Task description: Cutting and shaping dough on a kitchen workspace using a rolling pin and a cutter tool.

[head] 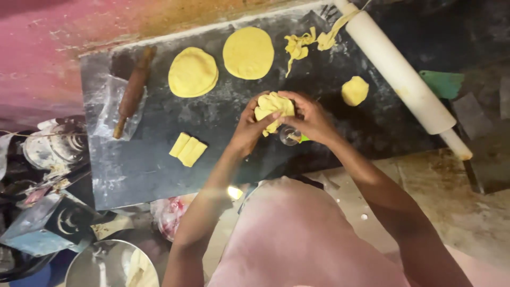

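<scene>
Both hands hold a crumpled lump of yellow dough (274,107) over the dark stone slab (159,165). My left hand (249,127) cups it from the left and my right hand (311,117) presses it from the right. A small clear glass (289,136) sits just under the hands. On the slab lie two rolled yellow dough discs (193,72) (248,52), a small dough ball (354,91), folded dough strips (188,149) and ragged dough trimmings (305,43).
A long white rolling pin (404,79) lies diagonally at the right. A brown wooden pin (133,90) rests on a plastic bag at the left. Metal pots and a steel bowl (109,266) crowd the lower left. A green scrap (443,82) lies at the right.
</scene>
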